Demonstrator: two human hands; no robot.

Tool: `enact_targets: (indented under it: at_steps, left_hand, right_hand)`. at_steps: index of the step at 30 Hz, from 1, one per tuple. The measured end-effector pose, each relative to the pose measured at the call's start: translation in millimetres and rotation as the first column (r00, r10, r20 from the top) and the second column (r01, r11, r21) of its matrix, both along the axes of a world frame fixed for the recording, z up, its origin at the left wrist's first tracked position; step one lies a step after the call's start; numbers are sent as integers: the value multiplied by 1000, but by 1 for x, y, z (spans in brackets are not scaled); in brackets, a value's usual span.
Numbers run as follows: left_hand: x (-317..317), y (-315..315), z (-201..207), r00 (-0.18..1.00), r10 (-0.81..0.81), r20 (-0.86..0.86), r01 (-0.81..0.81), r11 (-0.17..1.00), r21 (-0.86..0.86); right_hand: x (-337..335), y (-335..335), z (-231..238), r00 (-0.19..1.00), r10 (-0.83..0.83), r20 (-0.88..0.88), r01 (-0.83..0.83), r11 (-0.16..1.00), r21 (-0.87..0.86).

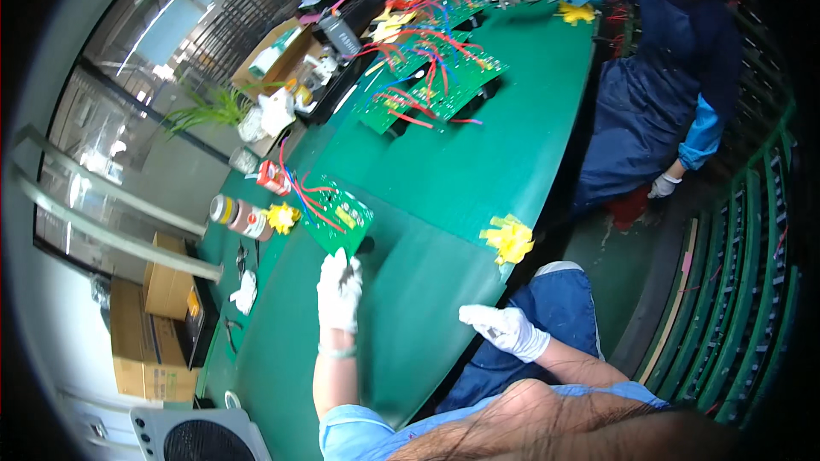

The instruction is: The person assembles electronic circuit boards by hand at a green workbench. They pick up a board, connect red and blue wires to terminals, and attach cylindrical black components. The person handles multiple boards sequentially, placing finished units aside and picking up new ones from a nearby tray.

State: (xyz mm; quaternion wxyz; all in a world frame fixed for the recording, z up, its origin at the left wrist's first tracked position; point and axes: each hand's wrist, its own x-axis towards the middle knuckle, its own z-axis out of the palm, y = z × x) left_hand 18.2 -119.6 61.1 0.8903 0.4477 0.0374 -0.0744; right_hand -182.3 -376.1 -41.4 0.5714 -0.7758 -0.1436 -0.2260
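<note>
In a white glove, my left hand [339, 294] pinches the near corner of a green circuit board [346, 213]. Red and blue wires [295, 181] rise from the far left side of that board. My right hand [506, 330], also gloved in white, hovers by the table's right edge, away from the board. Its fingers are drawn together, and whatever may be between them is hidden. Closest to it on the table is a cluster of yellow tape strips [510, 239].
Several wired circuit boards [436, 77] crowd the far part of the green table [410, 196]. Bottles [243, 218], a second yellow tape cluster [283, 218] and pliers [231, 335] line the left side. A co-worker [658, 77] is at the far right, beside green racks [743, 282].
</note>
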Motion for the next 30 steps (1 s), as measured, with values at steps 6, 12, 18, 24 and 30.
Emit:
enact_targets:
  at_steps: [6, 12, 18, 24, 30]
  left_hand:
    - [-164, 53, -15, 992, -52, 112, -38, 732, 681]
    - [-218, 45, 10, 799, -472, -374, 593, 722, 357]
    - [-195, 104, 44, 595, -729, -339, 638, 171, 751]
    - [-169, 169, -12, 881, -431, -192, 454, 661, 597]
    - [-157, 140, -26, 973, -171, -154, 224, 851, 474]
  right_hand:
    - [-3, 7, 7, 986, 26, -167, -25, 1000, 8]
    - [-15, 16, 34, 928, 40, -369, 28, 984, 176]
    - [-8, 10, 63, 923, -49, -381, 115, 982, 151]
    - [18, 38, 76, 902, -31, -430, 65, 996, 64]
    - [39, 52, 49, 971, -140, -192, 62, 929, -366]
